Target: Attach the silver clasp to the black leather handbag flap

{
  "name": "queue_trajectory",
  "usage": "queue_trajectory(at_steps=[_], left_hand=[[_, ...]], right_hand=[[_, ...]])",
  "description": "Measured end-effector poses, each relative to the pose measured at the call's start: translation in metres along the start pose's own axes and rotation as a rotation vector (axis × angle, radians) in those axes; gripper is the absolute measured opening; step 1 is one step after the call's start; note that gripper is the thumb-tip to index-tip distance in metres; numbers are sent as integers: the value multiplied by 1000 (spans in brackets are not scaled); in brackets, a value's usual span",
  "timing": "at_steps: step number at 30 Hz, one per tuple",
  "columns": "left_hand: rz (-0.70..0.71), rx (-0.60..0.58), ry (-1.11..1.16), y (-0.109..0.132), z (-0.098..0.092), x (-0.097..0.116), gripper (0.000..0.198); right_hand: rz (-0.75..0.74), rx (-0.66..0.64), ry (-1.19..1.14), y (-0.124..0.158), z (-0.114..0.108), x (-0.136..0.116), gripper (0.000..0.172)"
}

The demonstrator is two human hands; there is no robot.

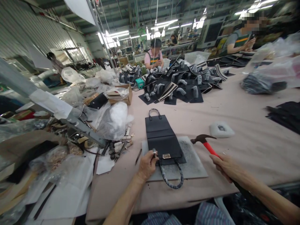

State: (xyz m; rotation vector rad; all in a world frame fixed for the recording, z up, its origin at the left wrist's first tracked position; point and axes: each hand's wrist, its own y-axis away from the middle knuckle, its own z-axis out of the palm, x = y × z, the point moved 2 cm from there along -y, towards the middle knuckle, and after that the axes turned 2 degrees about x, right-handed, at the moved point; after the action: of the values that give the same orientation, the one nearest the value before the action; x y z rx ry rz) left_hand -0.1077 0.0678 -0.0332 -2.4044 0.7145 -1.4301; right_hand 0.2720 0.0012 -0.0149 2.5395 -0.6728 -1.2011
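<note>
A black leather handbag panel [160, 132] lies unfolded before me, a wrapped handle [172, 184] at its near end and another handle at its far end. Its near part rests on a grey-white slab [197, 161], and a metal clasp [166, 156] shows near that edge. My left hand [148, 164] is closed around a short metal punch [154, 152], held upright at the panel's left near corner. In my right hand [226, 165] is a hammer [208, 145] with a red handle, its head off to the right of the panel, not touching it.
Black panels with wrapped handles [173, 84] are heaped at the back. A pad [221, 129] lies right of the slab. Plastic bags [113, 122], small tools [119, 150] and a slanting metal post [58, 106] stand left. Co-workers [153, 57] sit beyond the table.
</note>
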Motion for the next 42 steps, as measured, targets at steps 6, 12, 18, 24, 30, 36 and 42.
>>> queue_trajectory(at_steps=[6, 12, 18, 24, 30, 36, 42], left_hand=[[36, 16, -43, -2, 1, 2, 17], [18, 19, -63, -3, -1, 3, 16], [-299, 226, 63, -2, 1, 7, 23], [-357, 203, 109, -5, -20, 13, 29], [-314, 81, -360, -10, -79, 13, 28], [-416, 65, -894, 22, -98, -14, 20], [115, -44, -729, 14, -38, 31, 14]], right_hand=[[-493, 534, 520, -4, 11, -4, 31], [-903, 346, 316, 18, 101, -92, 31], [-895, 311, 218, 17, 128, -87, 28], [-898, 292, 212, 20, 122, -88, 23], [-912, 315, 142, 18, 124, -88, 19], [-879, 344, -130, 14, 124, -81, 13], [-855, 412, -274, 10, 123, -73, 21]])
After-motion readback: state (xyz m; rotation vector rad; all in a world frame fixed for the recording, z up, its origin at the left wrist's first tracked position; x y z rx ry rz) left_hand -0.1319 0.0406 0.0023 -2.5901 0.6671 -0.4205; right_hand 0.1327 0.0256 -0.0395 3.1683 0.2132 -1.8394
